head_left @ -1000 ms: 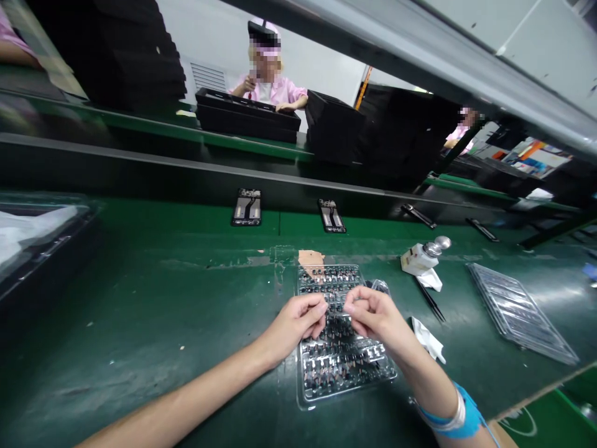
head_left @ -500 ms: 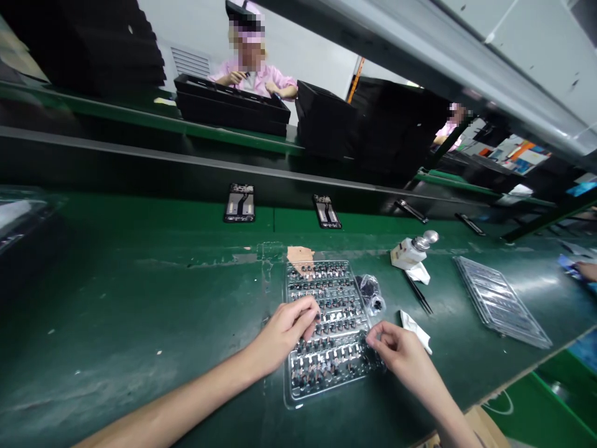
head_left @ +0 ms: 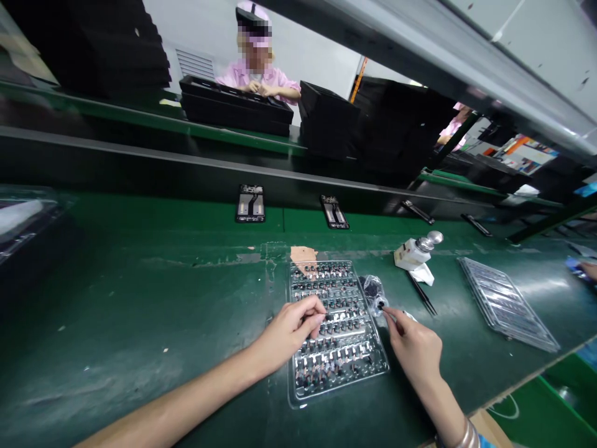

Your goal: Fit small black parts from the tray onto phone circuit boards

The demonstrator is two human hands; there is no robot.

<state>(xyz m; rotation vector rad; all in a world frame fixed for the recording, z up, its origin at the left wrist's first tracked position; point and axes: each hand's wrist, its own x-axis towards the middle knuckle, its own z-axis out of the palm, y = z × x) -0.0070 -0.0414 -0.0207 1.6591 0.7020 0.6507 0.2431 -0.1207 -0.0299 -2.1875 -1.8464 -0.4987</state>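
Note:
A clear plastic tray (head_left: 342,384) lies on the green bench, its rows of pockets filled with small dark parts with copper-coloured bits. Over the tray's middle, my left hand (head_left: 301,323) is closed, thumb and forefinger pinched; whatever is between them is too small to name. Right of the tray sits a small clear bag (head_left: 372,287) of black pieces. My right hand (head_left: 415,342) reaches to the bag's near end, fingertips pinched beside a small black piece (head_left: 380,305). Whether the fingers grip that piece is unclear.
A white pump bottle (head_left: 413,254), black tweezers (head_left: 423,294) and white tissue (head_left: 422,274) lie right of the bag. Farther right is a stack of clear trays (head_left: 508,302). Phone frames (head_left: 250,204) line the back edge. A co-worker (head_left: 261,74) sits behind black bins (head_left: 236,109).
My right hand has moved from the tray's right edge up to the bag, covering much of the nearer tissue. My left hand stays over the tray. The view has shifted slightly.

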